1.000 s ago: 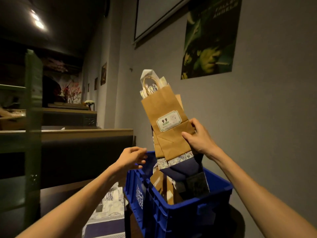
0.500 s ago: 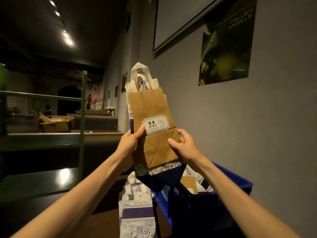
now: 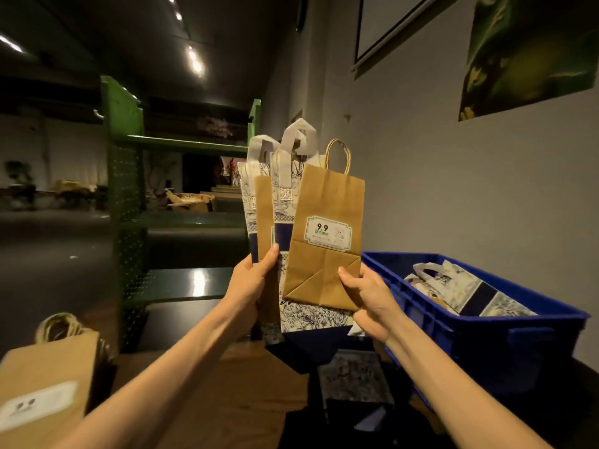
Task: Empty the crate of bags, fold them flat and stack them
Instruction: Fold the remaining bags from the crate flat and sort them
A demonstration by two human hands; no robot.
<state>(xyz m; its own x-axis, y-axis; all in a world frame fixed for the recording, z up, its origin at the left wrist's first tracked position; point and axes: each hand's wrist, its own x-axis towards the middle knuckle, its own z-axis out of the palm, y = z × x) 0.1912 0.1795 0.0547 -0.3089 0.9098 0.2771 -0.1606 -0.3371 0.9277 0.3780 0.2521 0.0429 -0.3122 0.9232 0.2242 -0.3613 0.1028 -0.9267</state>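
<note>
Nearest, lower left: a flat brown kraft-paper bag with twisted paper handles and a pale label [image 3: 45,384], lying on the wooden tabletop [image 3: 246,393]; I judge it the start of the stack. Free tabletop shows between my forearms, room enough to lower a bundle.

Centre, raised: my left hand [image 3: 251,286] pinches a fan of flattened bags, thumb across the front, fingers hidden behind. The fan holds a narrow plain kraft bag [image 3: 264,215] and white-and-navy printed bags with flat white strap handles [image 3: 285,176]. My right hand [image 3: 366,299] curls round the lower right corner of the front brown kraft bag bearing a "9.9" label [image 3: 327,228], thumb on its folded base; whether it also grips the navy bottom flap [image 3: 311,345] behind, I cannot tell.

Risk, as I judge it: the fan is held only at its lower edge, so the tall upper parts may splay and an inner bag slide out; the hanging navy flap may catch on the crate rim on the way down.

Right, just beside my right wrist: the blue moulded-plastic crate [image 3: 486,338], with more printed bags [image 3: 466,290] lying inside, so emptying is not finished.

Behind, left: a green perforated metal shelf frame [image 3: 126,196], well apart from the bags. Right: the grey wall [image 3: 421,157], close behind the crate, limits movement that way.
</note>
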